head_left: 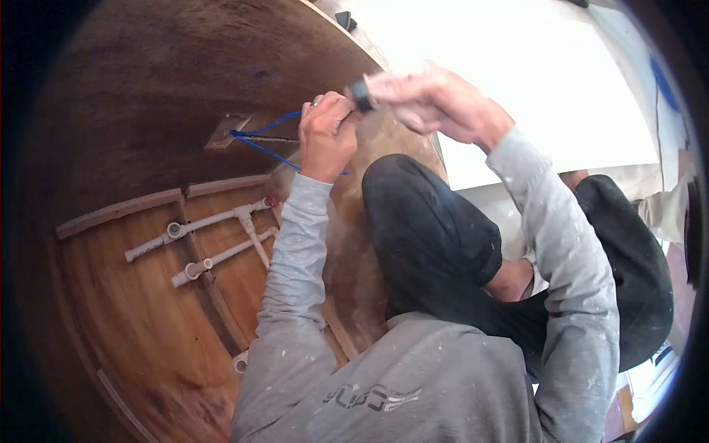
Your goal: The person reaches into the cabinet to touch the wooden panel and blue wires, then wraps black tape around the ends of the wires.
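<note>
My left hand (326, 139), a ring on one finger, is wrapped round something with a blunt dark end (360, 96) sticking out toward the right. A thin dark rod (272, 139) shows on the other side of the fist, leading toward a small rectangular cutout (229, 131) in the brown wood panel. Whether rod and dark end are one tool is hidden by the fist. Blurred by motion, my right hand (437, 102) has its fingers stretched out, close against the dark end. Blue wires (277, 122) come out of the cutout and pass by my left hand.
White pipes with fittings (214, 221) run over the wooden surface at lower left, one with a red part (271, 200). A large white panel (509, 81) lies at upper right. My bent knee (421, 199) is just below my hands. A dark object (345, 21) sits by the panel's edge.
</note>
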Demonstrator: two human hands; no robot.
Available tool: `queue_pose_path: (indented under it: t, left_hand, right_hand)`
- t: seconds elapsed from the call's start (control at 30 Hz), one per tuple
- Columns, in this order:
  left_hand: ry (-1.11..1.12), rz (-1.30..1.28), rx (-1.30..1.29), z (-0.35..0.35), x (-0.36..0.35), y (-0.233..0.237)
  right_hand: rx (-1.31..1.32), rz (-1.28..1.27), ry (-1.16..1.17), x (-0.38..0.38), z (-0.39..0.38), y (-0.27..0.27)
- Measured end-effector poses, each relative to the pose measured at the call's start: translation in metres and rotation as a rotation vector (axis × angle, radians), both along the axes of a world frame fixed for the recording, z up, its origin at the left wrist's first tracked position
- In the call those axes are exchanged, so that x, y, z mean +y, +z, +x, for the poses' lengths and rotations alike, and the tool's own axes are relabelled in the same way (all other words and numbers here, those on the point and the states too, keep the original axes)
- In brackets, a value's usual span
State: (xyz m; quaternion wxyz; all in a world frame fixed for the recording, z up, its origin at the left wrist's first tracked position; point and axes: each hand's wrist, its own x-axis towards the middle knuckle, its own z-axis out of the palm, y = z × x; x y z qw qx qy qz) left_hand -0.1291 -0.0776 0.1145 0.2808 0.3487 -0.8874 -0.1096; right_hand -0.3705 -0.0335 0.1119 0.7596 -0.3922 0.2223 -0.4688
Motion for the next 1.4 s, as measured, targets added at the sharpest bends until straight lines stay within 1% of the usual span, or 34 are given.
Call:
queue_pose_path:
  t: [0.03,0.1,0.13,0.17,0.2,0.27,0.37,0.47,0.5,0.6,0.63,0.73,0.77,0.8,0.87,0.9,1.0,1.1,1.2,1.3,1.4]
  left_hand:
    - [-0.027,-0.028,0.002,0.001,-0.002,0.003]
    - [-0.019,0.008,0.002,0.005,0.003,0.012]
    - [-0.019,0.018,0.007,0.005,0.003,0.017]
    - [-0.007,0.008,-0.003,0.004,0.003,0.019]
    - [0.007,0.005,-0.014,0.003,0.005,0.02]
    - [0.027,0.013,-0.017,0.0,0.007,0.013]
    - [0.025,0.011,-0.013,-0.004,0.004,-0.002]
    - [-0.03,-0.002,-0.056,-0.002,0.003,-0.006]
    - [-0.048,0.008,-0.077,0.003,0.005,0.0]
    - [-0.053,0.033,-0.071,0.011,0.008,0.011]
    - [-0.044,0.032,-0.066,0.009,0.008,0.012]
    - [0.002,0.006,-0.065,0.006,0.011,0.005]
    - [0.019,-0.009,-0.071,0.002,0.011,0.003]
    - [0.038,-0.028,-0.076,-0.001,0.011,0.002]
    - [0.071,0.055,-0.043,-0.008,0.012,0.003]
    - [0.085,0.095,-0.032,-0.011,0.012,0.004]
    - [-0.017,0.024,-0.135,-0.003,0.007,0.007]
    - [-0.139,-0.031,-0.069,-0.001,0.006,0.008]
    - [-0.15,0.018,-0.143,0.001,0.014,0.011]
    - [-0.155,0.001,-0.188,0.001,0.017,0.012]
    - [-0.114,0.006,-0.147,0.006,0.008,0.001]
  right_hand:
    - [0.013,0.044,-0.021,-0.007,0.004,0.005]
    - [0.099,0.146,-0.027,-0.028,0.004,-0.018]
    - [0.146,0.19,-0.035,-0.034,0.004,-0.02]
    - [0.457,0.093,-0.054,-0.029,0.005,-0.026]
    - [0.645,0.112,-0.104,-0.018,0.012,-0.023]
    - [0.723,0.003,-0.157,0.006,0.016,-0.039]
    - [0.453,0.06,0.06,0.034,-0.013,-0.022]
    - [0.163,0.061,-0.066,0.025,-0.005,-0.01]
    - [0.018,0.119,0.004,0.015,-0.006,-0.009]
    - [0.116,0.172,-0.069,-0.009,0.006,-0.031]
    - [0.311,0.183,-0.104,-0.009,0.01,-0.035]
    - [0.598,0.195,-0.13,0.008,0.017,-0.046]
    - [0.613,0.183,-0.152,0.017,0.015,-0.048]
    - [0.59,0.153,-0.151,0.025,0.013,-0.045]
    - [0.538,0.086,-0.158,0.033,0.007,-0.038]
    - [0.512,0.094,-0.156,0.032,0.007,-0.035]
    - [0.426,0.061,-0.147,0.032,0.01,-0.024]
    - [0.321,0.116,-0.148,0.031,0.02,-0.029]
    - [0.242,0.17,-0.144,0.037,0.02,-0.028]
    - [0.205,0.183,-0.164,0.038,0.022,-0.031]
    - [0.037,0.289,-0.168,0.041,0.023,-0.035]
